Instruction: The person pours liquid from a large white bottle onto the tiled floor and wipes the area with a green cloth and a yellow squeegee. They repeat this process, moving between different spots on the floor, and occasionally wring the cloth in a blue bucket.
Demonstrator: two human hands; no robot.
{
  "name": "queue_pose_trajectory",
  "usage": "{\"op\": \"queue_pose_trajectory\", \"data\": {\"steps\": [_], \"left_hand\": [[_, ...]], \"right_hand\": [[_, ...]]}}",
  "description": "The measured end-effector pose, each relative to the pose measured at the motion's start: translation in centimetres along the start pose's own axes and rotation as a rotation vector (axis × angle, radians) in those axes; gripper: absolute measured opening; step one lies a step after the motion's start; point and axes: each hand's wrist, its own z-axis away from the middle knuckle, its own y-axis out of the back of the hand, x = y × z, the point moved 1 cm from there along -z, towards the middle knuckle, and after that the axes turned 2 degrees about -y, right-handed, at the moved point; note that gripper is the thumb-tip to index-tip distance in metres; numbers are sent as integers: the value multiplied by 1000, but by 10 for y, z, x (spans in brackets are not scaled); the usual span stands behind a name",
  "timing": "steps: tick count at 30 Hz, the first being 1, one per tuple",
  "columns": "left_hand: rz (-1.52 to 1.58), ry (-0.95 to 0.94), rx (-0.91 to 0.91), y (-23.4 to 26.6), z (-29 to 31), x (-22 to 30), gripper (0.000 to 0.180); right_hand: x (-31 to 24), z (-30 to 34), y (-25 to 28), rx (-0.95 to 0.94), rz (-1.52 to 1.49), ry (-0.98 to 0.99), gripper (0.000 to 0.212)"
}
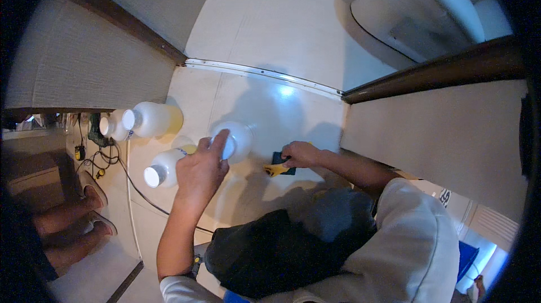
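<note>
My left hand [203, 165] is closed around the white cap of a white plastic bottle [242, 137] standing on the pale floor. Close by the same hand, to its left, is another white bottle [165, 165] with a white cap and some yellow on it. My right hand [300, 155] is closed on a dark green and yellow scrubber [278, 169], held low at the floor to the right of the bottles. Part of the scrubber is hidden under the fingers, so its exact kind is unclear.
Two more white bottles [151, 119] stand farther left by the wall. A metal threshold strip [265, 71] crosses the floor, with a white toilet [394, 21] beyond it. A dark cable [131, 178] runs along the left. Another person's feet [96, 196] are at far left.
</note>
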Motion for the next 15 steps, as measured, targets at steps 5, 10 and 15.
{"op": "queue_pose_trajectory", "data": {"steps": [5,10,15], "left_hand": [[-105,70,20,-3,-6,2,56],[-167,98,3,1,-3,7,56],[-179,24,-8,10,-3,4,52]], "right_hand": [[-2,-2,-14,43,15,38,35],[-12,-6,-16,-64,-103,-20,29],[-28,-13,-10,-29,128,-25,35]]}}
